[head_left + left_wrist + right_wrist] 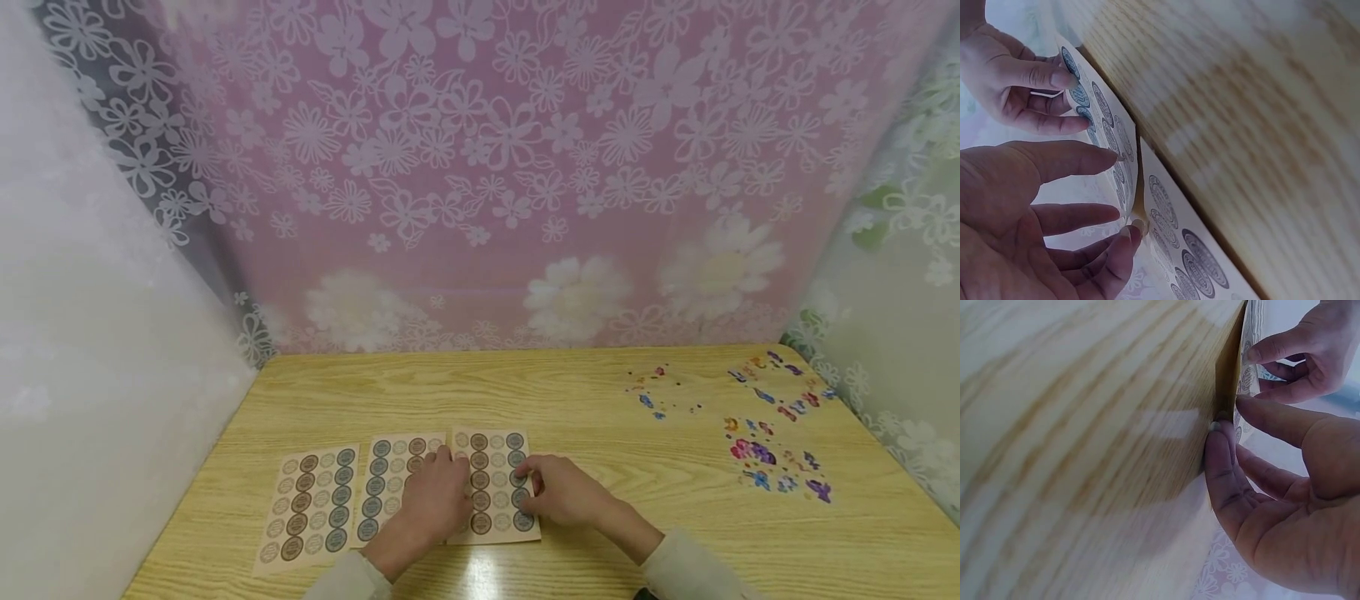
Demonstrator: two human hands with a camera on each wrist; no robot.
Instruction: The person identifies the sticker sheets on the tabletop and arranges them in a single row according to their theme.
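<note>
Three cream sheets with rows of round brown and blue printed seals lie side by side on the table. My left hand (438,496) pinches the left edge of the right-hand sheet (498,479), its thumb over the printed face and fingertips at the edge. At that sheet's right edge, my right hand (566,492) pinches too, its fingers curled under the border. In the left wrist view the held sheet (1107,119) bows up at the edge beside the middle sheet (1191,250). The left forearm and hand cover part of the middle sheet in the head view. The left-hand sheet (313,500) lies flat.
Small colourful flower and butterfly stickers (757,452) are scattered in groups over the right side of the wood-grain table (450,387). A pink floral curtain (480,208) hangs behind the table, with pale sheeting on both sides.
</note>
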